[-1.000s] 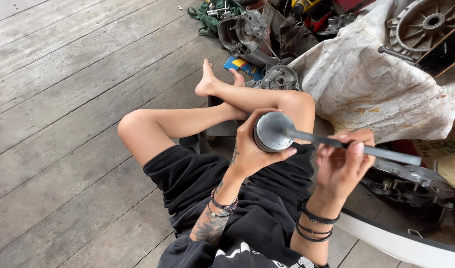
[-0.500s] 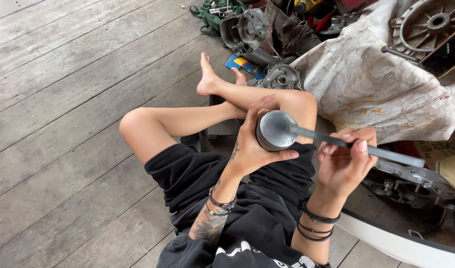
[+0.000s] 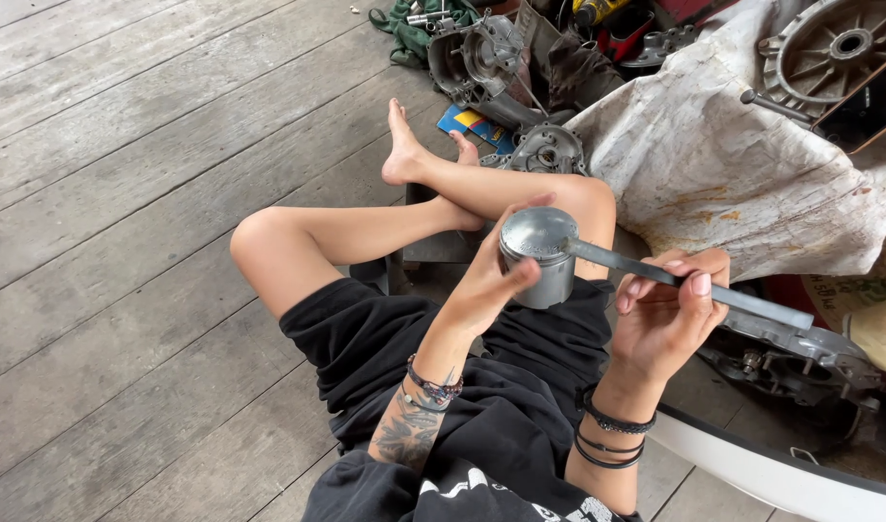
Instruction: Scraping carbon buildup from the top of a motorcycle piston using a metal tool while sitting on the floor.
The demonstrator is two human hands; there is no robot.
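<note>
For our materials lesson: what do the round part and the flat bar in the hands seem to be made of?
Round part: likely cast metal, perhaps aluminium; dull silver-grey, with a soft sheen on its top.
Flat bar: probably steel; dark grey, matte, straight-edged.

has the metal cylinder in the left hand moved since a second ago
Barely. The metal cylinder stays in front of the bent knee, held by the left hand, with the flat tool in the right hand on its top.

Viewpoint: head-worn camera, above the seated person's lap
Facing: steeply down and forward, over the crossed legs (image 3: pixel 365 232)
Nearness: close
Beyond legs: plank floor (image 3: pixel 124 145)
</note>
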